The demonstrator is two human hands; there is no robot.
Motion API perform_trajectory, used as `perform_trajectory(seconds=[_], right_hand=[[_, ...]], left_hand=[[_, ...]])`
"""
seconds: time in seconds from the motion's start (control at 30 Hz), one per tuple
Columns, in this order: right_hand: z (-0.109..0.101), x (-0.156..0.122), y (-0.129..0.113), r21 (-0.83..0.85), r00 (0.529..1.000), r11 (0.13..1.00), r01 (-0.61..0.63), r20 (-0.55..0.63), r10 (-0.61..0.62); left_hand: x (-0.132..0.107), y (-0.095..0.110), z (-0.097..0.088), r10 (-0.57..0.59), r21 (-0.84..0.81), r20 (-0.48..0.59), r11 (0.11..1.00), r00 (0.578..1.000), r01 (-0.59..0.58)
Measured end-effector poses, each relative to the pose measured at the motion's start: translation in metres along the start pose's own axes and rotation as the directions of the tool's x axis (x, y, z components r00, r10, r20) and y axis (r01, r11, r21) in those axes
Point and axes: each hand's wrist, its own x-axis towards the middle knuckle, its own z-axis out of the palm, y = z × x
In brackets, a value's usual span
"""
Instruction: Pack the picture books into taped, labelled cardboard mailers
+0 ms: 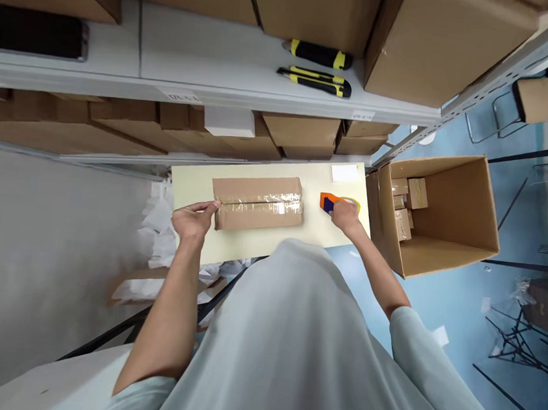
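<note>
A closed cardboard box (259,202) lies on the pale table (239,243), with clear tape along its top seam. My left hand (193,218) grips the box's left end, fingers curled over the edge. To the right of the box, my right hand (345,215) is closed on an orange and blue tape dispenser (330,202) that rests on the table, apart from the box.
A large open carton (457,241) holding several small boxes stands right of the table. Two yellow-black utility knives (317,68) lie on the grey shelf above, among cardboard boxes. A white label (345,172) lies at the table's far corner. Crumpled white paper (158,235) sits at left.
</note>
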Motion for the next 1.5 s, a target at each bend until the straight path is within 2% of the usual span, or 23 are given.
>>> perform_trajectory(seconds=[0.1, 0.17, 0.23, 0.27, 0.33, 0.4, 0.47, 0.53, 0.63, 0.7, 0.8, 0.87, 0.93, 1.0, 1.07, 1.1, 1.13, 1.17, 1.23, 1.27, 1.33, 1.4, 1.5], right_hand=[[-0.016, -0.020, -0.010, 0.048, 0.987, 0.995, -0.089, -0.129, 0.095], [-0.033, -0.027, -0.028, 0.127, 0.970, 0.990, -0.057, -0.226, 0.085], [-0.057, -0.029, -0.055, 0.181, 0.944, 0.983, 0.028, -0.328, 0.033], [-0.070, -0.029, -0.071, 0.193, 0.926, 0.978, 0.081, -0.378, -0.003], [-0.100, -0.025, -0.107, 0.169, 0.874, 0.963, 0.209, -0.474, -0.107], [-0.133, -0.018, -0.145, 0.069, 0.791, 0.936, 0.345, -0.558, -0.250], [-0.165, -0.008, -0.182, -0.073, 0.692, 0.904, 0.421, -0.619, -0.372], [-0.194, 0.004, -0.214, -0.189, 0.632, 0.895, 0.403, -0.650, -0.422], [-0.225, 0.022, -0.248, -0.276, 0.643, 0.910, 0.309, -0.645, -0.414], [-0.234, 0.034, -0.261, -0.295, 0.664, 0.914, 0.277, -0.629, -0.404], [-0.236, 0.050, -0.269, -0.296, 0.680, 0.918, 0.262, -0.618, -0.394], [-0.233, 0.057, -0.269, -0.295, 0.683, 0.923, 0.249, -0.621, -0.383], [-0.227, 0.060, -0.266, -0.295, 0.675, 0.926, 0.237, -0.635, -0.375], [-0.211, 0.057, -0.257, -0.287, 0.629, 0.931, 0.226, -0.687, -0.365], [-0.178, 0.049, -0.242, -0.253, 0.561, 0.940, 0.230, -0.754, -0.341], [-0.155, 0.044, -0.233, -0.222, 0.536, 0.945, 0.241, -0.781, -0.320], [-0.127, 0.038, -0.222, -0.179, 0.531, 0.950, 0.255, -0.795, -0.292], [-0.095, 0.032, -0.212, -0.127, 0.551, 0.955, 0.267, -0.793, -0.259], [-0.027, 0.018, -0.192, 0.014, 0.636, 0.966, 0.256, -0.755, -0.158], [0.005, 0.012, -0.184, 0.089, 0.693, 0.968, 0.235, -0.714, -0.103], [0.058, 0.005, -0.174, 0.234, 0.796, 0.957, 0.171, -0.605, 0.005], [0.090, 0.005, -0.170, 0.325, 0.846, 0.940, 0.108, -0.526, 0.085], [0.100, 0.016, -0.170, 0.402, 0.860, 0.915, 0.039, -0.480, 0.174]], left_hand=[[-0.003, 0.004, -0.019, -0.027, -0.054, -0.016, 0.998, 1.000, 0.026], [-0.008, 0.020, -0.030, 0.016, -0.105, -0.068, 0.994, 0.998, -0.023], [-0.016, 0.050, -0.039, 0.211, -0.173, -0.124, 0.958, 0.970, -0.230], [-0.020, 0.070, -0.043, 0.338, -0.220, -0.145, 0.905, 0.930, -0.363], [-0.028, 0.112, -0.051, 0.574, -0.276, -0.211, 0.742, 0.791, -0.611], [-0.030, 0.151, -0.060, 0.691, -0.283, -0.297, 0.596, 0.659, -0.752], [-0.023, 0.180, -0.069, 0.714, -0.269, -0.378, 0.525, 0.590, -0.808], [-0.009, 0.198, -0.074, 0.700, -0.252, -0.425, 0.518, 0.574, -0.817], [0.013, 0.210, -0.077, 0.698, -0.239, -0.416, 0.535, 0.583, -0.810], [0.021, 0.210, -0.075, 0.708, -0.238, -0.395, 0.537, 0.586, -0.809], [0.022, 0.201, -0.070, 0.709, -0.239, -0.383, 0.543, 0.592, -0.805], [0.021, 0.190, -0.063, 0.696, -0.239, -0.367, 0.570, 0.617, -0.786], [0.022, 0.173, -0.054, 0.676, -0.244, -0.327, 0.615, 0.660, -0.750], [0.026, 0.146, -0.043, 0.656, -0.254, -0.269, 0.658, 0.705, -0.709], [0.031, 0.106, -0.031, 0.625, -0.257, -0.222, 0.703, 0.748, -0.664], [0.032, 0.083, -0.025, 0.596, -0.252, -0.209, 0.733, 0.775, -0.632], [0.032, 0.059, -0.020, 0.552, -0.242, -0.204, 0.772, 0.809, -0.588], [0.030, 0.035, -0.015, 0.496, -0.229, -0.201, 0.815, 0.845, -0.533], [0.021, -0.004, -0.005, 0.377, -0.205, -0.182, 0.888, 0.908, -0.411], [0.014, -0.018, 0.000, 0.331, -0.199, -0.161, 0.912, 0.930, -0.359], [-0.001, -0.029, 0.008, 0.279, -0.193, -0.105, 0.936, 0.955, -0.295], [-0.014, -0.025, 0.015, 0.255, -0.184, -0.057, 0.948, 0.965, -0.261], [-0.023, -0.008, 0.019, 0.176, -0.146, 0.003, 0.974, 0.984, -0.174]])
